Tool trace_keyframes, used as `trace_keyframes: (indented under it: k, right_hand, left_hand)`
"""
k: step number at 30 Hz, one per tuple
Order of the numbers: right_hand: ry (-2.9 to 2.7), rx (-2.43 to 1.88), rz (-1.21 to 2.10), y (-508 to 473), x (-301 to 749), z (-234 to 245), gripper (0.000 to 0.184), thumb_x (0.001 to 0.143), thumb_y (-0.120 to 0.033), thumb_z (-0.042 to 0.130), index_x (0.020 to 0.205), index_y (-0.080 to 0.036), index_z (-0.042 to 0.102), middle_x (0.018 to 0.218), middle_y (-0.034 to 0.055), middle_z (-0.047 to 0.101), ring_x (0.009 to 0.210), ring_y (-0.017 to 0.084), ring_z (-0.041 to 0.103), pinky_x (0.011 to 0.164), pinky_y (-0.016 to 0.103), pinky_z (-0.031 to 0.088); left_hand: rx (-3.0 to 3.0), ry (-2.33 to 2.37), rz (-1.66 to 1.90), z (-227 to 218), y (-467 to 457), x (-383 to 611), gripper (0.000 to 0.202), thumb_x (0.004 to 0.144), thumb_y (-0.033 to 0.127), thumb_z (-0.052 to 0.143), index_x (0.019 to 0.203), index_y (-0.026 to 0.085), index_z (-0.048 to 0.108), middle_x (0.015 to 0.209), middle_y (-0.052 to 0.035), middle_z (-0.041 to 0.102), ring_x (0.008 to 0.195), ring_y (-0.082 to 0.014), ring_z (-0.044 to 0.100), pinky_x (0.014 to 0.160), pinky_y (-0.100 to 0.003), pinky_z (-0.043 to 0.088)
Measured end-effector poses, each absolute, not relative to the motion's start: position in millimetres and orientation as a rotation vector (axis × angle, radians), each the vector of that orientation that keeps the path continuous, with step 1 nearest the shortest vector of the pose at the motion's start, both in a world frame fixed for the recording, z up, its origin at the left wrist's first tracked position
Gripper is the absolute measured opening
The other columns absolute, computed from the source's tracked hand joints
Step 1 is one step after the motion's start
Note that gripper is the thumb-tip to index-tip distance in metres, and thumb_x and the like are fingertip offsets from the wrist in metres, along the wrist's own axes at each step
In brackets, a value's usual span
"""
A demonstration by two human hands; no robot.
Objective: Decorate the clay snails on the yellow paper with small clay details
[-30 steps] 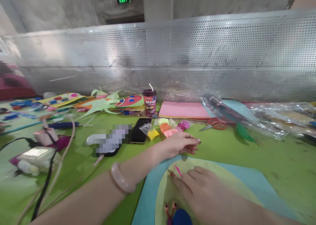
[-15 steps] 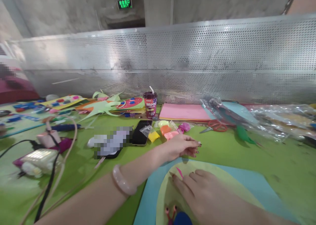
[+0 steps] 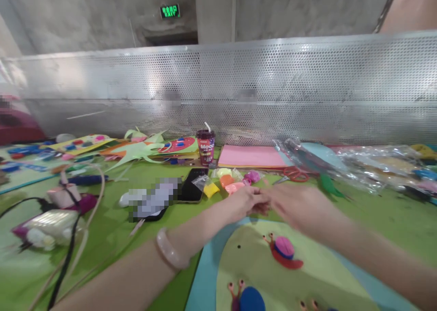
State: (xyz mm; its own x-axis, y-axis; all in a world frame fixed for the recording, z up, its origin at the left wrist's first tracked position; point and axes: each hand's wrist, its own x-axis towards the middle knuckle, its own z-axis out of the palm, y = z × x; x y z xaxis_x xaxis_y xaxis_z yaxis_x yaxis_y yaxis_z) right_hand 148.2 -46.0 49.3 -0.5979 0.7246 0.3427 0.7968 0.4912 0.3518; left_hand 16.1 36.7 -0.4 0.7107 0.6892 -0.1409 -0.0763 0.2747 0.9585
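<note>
From where I stand, a grey perforated metal panel (image 3: 218, 97) backs a green tabletop (image 3: 392, 238). My landmark is the dark purple drink cup with a white straw (image 3: 205, 149), set near the panel.

Left of the cup lies a pale green paper cut-out with curling arms (image 3: 136, 152). Just in front of the cup is a flat black phone (image 3: 193, 186), with a small yellow packet (image 3: 211, 190) beside it.

Nearer the person than the cup, and a little to its right, the left hand (image 3: 247, 201) hangs over the far edge of a light blue paper sheet (image 3: 209, 262), fingers bent and close together. Well in front of the cup, the sheet carries a pale yellow-green rounded paper (image 3: 247, 267). On it sit a blue-shelled clay-like snail (image 3: 251, 298) and, further right, a red one with a pink-and-blue shell (image 3: 285, 252).

The right hand (image 3: 295, 201) is blurred, its fingertips meeting the left's; I cannot tell whether anything is pinched between them.

Right of the cup, beyond that hand, are orange-handled scissors (image 3: 296, 173).

I'd judge the sheet light and floppy, the snails soft and easily dented; best lift by opposite blue borders, keeping it level, with fingers off the shells.
</note>
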Motion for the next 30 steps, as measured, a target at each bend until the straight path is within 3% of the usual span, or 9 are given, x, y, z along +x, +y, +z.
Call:
trace_keyframes:
  k: [4, 7, 11, 15, 22, 25, 30]
  right_hand:
    - [-2.663, -1.425, -0.671, -14.4, 196.1, 49.5, 0.031, 0.069, 0.003, 0.049, 0.089, -0.014, 0.064, 0.085, 0.0082, 0.065, 0.075, 0.021, 0.062, 0.051, 0.024, 0.042]
    - [-2.691, -1.424, -0.579, -7.1, 211.3, 40.5, 0.048, 0.066, 0.009, 0.045, 0.102, -0.017, 0.061, 0.084, 0.0059, 0.064, 0.073, 0.019, 0.062, 0.052, 0.023, 0.044]
    - [-2.571, -1.378, -0.44, -12.0, 198.4, 45.0, 0.035, 0.08, -0.004, 0.043, 0.111, -0.016, 0.056, 0.097, 0.0084, 0.06, 0.084, 0.016, 0.059, 0.068, 0.027, 0.048]
    - [-2.54, -1.303, -0.28, -21.8, 181.0, 52.6, 0.019, 0.084, -0.017, 0.048, 0.095, -0.015, 0.063, 0.088, 0.0033, 0.059, 0.075, 0.012, 0.058, 0.067, 0.022, 0.046]
    - [-2.434, -1.268, -0.193, -16.9, 179.3, 41.7, 0.018, 0.085, -0.019, 0.05, 0.083, -0.013, 0.067, 0.08, 0.0022, 0.059, 0.068, 0.011, 0.056, 0.064, 0.023, 0.045]
    - [-2.391, -1.234, -0.21, -14.0, 178.7, 37.2, 0.023, 0.086, -0.017, 0.045, 0.083, -0.011, 0.066, 0.083, 0.0034, 0.059, 0.074, 0.012, 0.057, 0.07, 0.025, 0.045]
    - [-2.283, -1.206, -0.255, -17.4, 176.2, 41.5, 0.022, 0.085, -0.019, 0.045, 0.086, -0.01, 0.064, 0.088, 0.0048, 0.058, 0.08, 0.014, 0.056, 0.075, 0.027, 0.044]
  left_hand:
    - [1.2, 0.581, 0.595, -3.5, 36.9, 16.3, 0.013, 0.07, 0.022, 0.065, 0.071, 0.012, 0.057, 0.06, 0.0014, 0.055, 0.052, -0.0073, 0.051, 0.057, -0.023, 0.041]
    - [1.218, 0.555, 0.595, -7.6, 39.3, 16.7, 0.024, 0.065, 0.031, 0.07, 0.072, 0.012, 0.057, 0.06, 0.0014, 0.055, 0.052, -0.0073, 0.051, 0.056, -0.022, 0.041]
    - [1.222, 0.575, 0.611, -8.8, 39.9, 17.1, 0.03, 0.061, 0.035, 0.073, 0.073, 0.013, 0.057, 0.061, 0.0028, 0.054, 0.053, -0.0071, 0.051, 0.055, -0.022, 0.04]
    - [1.24, 0.588, 0.62, -6.1, 36.8, 17.6, 0.032, 0.06, 0.037, 0.074, 0.069, 0.012, 0.056, 0.058, 0.0034, 0.053, 0.053, -0.0067, 0.049, 0.054, -0.021, 0.038]
    - [1.232, 0.633, 0.67, -5.3, 35.7, 17.6, 0.033, 0.061, 0.038, 0.073, 0.068, 0.013, 0.052, 0.059, 0.0033, 0.053, 0.051, -0.0062, 0.048, 0.051, -0.02, 0.038]
    - [1.234, 0.651, 0.689, -3.5, 35.2, 16.3, 0.034, 0.062, 0.04, 0.072, 0.069, 0.013, 0.051, 0.06, 0.0029, 0.052, 0.054, -0.007, 0.049, 0.052, -0.019, 0.039]
    - [1.311, 0.671, 0.654, -0.9, 32.9, 13.6, 0.04, 0.074, 0.053, 0.055, 0.072, 0.013, 0.055, 0.068, -0.001, 0.054, 0.057, -0.0073, 0.05, 0.055, -0.02, 0.042]
